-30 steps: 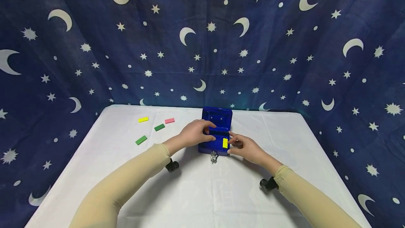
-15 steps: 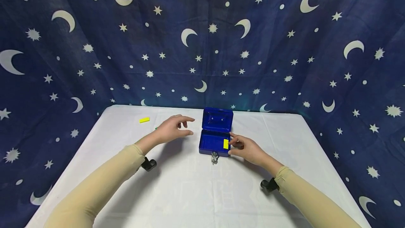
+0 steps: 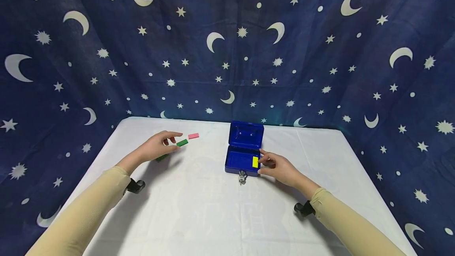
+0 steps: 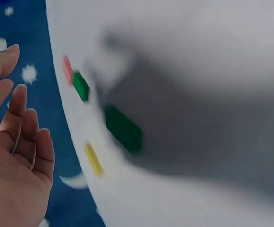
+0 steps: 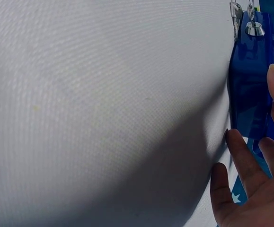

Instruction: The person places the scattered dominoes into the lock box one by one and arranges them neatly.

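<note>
An open blue cash box with a raised lid stands on the table, keys hanging at its front lock. Inside it a yellow block lies by the right wall. My right hand touches the box's right side with thumb and fingers spread. Farther left, my left hand hovers over loose blocks, fingers apart and holding nothing. Near its fingertips lie a green block and a pink block. Beneath it shows a second green block. The left wrist view shows another yellow block, hidden in the head view.
A white cloth covers the table. Behind and at both sides hangs a dark blue curtain with moons and stars. Each wrist carries a small black camera mount.
My left hand has moved from above the box leftward to the loose blocks, covering the yellow one there in the head view. The right hand stays at the box.
</note>
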